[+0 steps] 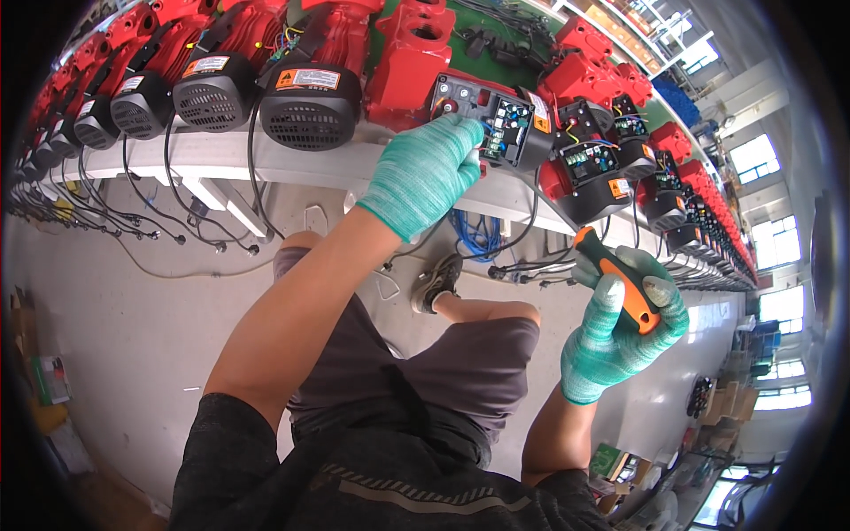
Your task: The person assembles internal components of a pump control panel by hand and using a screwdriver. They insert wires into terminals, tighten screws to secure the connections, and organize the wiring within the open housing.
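— Where is the largest piece found?
— On the white counter [212, 155], a glossy red machine body [405, 75] is seated among similar machines [323, 75]. It is judged heavy and rigid, cast metal under smooth paint; if shifted, it would best be gripped low, by the thick casting.

— And the open black box [474, 93] beside it?
— It appears to be joined to that body. Stiff, squarish walls are shown; the rim is better held than the inside.

— How are the hands placed?
— The left hand [429, 170], clad in green ribbed knit, is laid at the box; whether anything is pinched by its fingers cannot be told. By the right hand [622, 341], likewise gloved, an orange-and-black screwdriver [622, 276] is held, fingers curled around its contoured handle. It is judged light, firm and unlikely to slip.

— And the smallest parts?
— On the circuit board [511, 124], tiny upright components are crowded; fragility is presumed, so only its edges should be touched.
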A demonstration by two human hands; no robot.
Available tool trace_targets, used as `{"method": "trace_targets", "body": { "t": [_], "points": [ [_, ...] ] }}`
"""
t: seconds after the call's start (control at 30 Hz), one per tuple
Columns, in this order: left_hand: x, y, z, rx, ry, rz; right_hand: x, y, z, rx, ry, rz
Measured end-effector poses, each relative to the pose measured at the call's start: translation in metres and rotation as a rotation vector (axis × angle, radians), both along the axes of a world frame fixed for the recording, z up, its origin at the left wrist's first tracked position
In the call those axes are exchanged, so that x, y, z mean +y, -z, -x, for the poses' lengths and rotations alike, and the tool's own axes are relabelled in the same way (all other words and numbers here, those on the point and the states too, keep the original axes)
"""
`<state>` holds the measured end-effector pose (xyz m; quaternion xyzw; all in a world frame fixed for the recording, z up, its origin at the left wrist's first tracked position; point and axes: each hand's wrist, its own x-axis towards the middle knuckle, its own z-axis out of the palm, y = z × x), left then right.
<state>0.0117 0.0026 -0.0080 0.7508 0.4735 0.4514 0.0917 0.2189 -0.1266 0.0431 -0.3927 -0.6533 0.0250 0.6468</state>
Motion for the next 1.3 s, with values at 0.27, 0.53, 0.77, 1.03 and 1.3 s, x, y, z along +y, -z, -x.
{"method": "trace_targets", "body": {
  "t": [0.27, 0.53, 0.77, 1.03, 1.3],
  "points": [
    [0.001, 0.003, 0.000, -0.002, -0.005, -0.026, -0.003, 0.002, 0.000, -0.023, 0.021, 0.017],
    [0.003, 0.005, 0.000, 0.005, -0.005, -0.067, -0.007, 0.000, 0.009, 0.048, -0.041, 0.037],
    [0.001, 0.004, -0.001, -0.020, -0.002, -0.055, -0.005, 0.003, 0.001, -0.036, -0.003, 0.016],
    [0.002, 0.002, 0.002, -0.017, 0.031, -0.017, 0.000, -0.056, 0.007, -0.650, 0.057, -0.052],
    [0.007, 0.002, -0.001, 0.069, 0.007, -0.028, 0.016, -0.091, 0.003, -0.883, 0.005, -0.105]
  ]
}}
